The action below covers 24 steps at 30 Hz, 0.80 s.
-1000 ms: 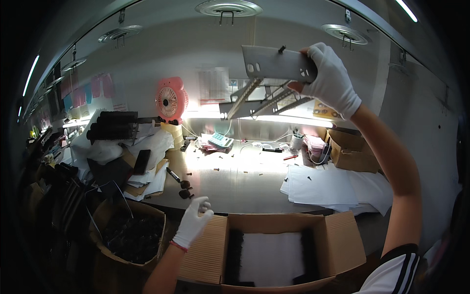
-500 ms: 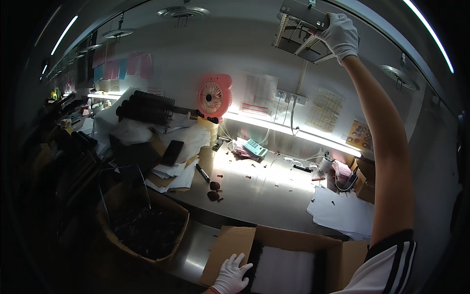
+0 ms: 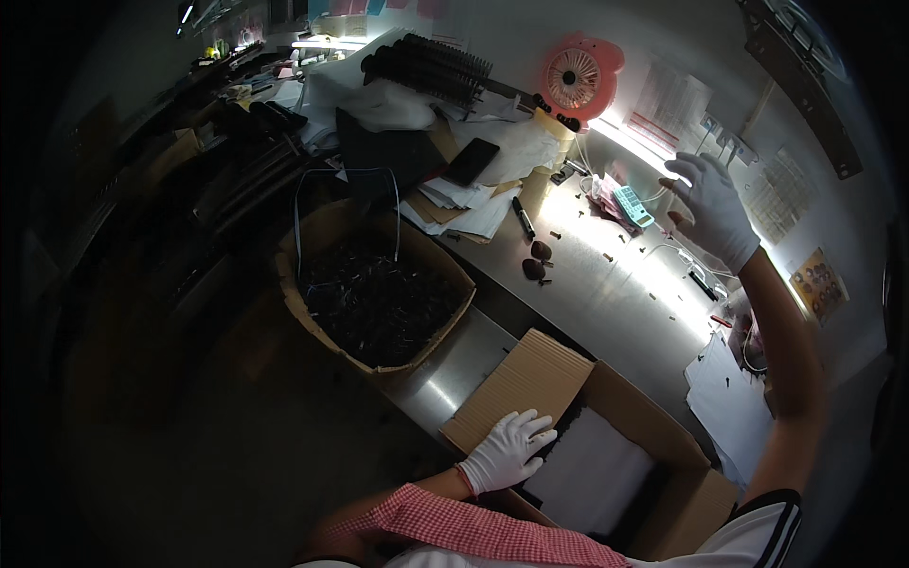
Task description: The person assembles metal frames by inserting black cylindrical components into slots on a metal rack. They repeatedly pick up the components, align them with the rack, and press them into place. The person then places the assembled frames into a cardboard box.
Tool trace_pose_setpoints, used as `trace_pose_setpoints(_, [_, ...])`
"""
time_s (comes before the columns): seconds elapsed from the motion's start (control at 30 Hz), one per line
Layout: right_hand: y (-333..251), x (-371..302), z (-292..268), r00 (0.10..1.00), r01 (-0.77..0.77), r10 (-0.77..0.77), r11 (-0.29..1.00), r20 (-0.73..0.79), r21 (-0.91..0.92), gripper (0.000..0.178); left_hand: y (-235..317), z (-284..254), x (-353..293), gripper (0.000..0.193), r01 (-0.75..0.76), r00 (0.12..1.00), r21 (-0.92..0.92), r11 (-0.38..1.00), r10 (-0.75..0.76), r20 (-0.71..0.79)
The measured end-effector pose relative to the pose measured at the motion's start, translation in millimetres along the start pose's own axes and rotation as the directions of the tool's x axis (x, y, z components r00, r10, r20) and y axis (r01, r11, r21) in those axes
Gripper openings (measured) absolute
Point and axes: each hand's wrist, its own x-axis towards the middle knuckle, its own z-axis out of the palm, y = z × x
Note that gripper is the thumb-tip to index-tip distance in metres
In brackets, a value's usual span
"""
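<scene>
My left hand [image 3: 507, 452], in a white glove, lies with fingers spread on the flap of an open cardboard box [image 3: 653, 412]. A pale sheet [image 3: 592, 469] covers much of what is inside, with dark edges around it. My right hand [image 3: 712, 210], gloved too, is raised over the right part of the metal workbench [image 3: 606, 293]. Its fingers are parted and slightly bent, and nothing shows between them. Above it, at the upper right, hangs a dark metal frame [image 3: 805, 90], apart from the hand and partly out of view.
Left of the box stands a carton [image 3: 379, 355] full of small black pieces, with a wire loop over it. Papers, a phone [image 3: 471, 162] and black brushes [image 3: 426, 71] pile up behind. A pink fan [image 3: 579, 78], calculator [image 3: 632, 205], marker [image 3: 523, 218] and paper sheets [image 3: 727, 402] sit on the bench.
My right hand has let go of the hanging metal frame and come down. The view has turned lower and leftward. My left hand stays at the box flap.
</scene>
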Motion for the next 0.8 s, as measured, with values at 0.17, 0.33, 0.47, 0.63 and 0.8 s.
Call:
trace_pose_setpoints(0.17, [-112,4,79,0.883,0.271,-0.397,0.866,0.250,0.420,0.036,16,-18,-36,0.048,-0.005,0.990,-0.050,0.999,-0.002,-0.139])
trace_pose_setpoints(0.33, [-184,29,107,0.820,0.317,-0.516,0.771,0.250,0.553,0.035,17,-33,-113,0.049,0.168,0.932,-0.056,0.984,-0.177,-0.317])
trace_pose_setpoints(0.47, [-216,72,99,0.811,0.320,-0.520,0.778,0.269,0.541,0.035,-13,-43,-183,0.042,0.256,0.885,-0.155,0.954,-0.296,-0.359])
trace_pose_setpoints(0.63, [-237,162,73,0.824,0.297,-0.457,0.851,0.334,0.432,0.037,-57,-83,-267,0.034,0.457,0.810,-0.420,0.784,-0.562,-0.167])
trace_pose_setpoints(0.8, [-248,272,56,0.886,0.097,-0.263,0.911,0.382,0.402,0.039,-90,-142,-328,0.031,0.632,0.655,-0.464,0.620,-0.748,-0.106])
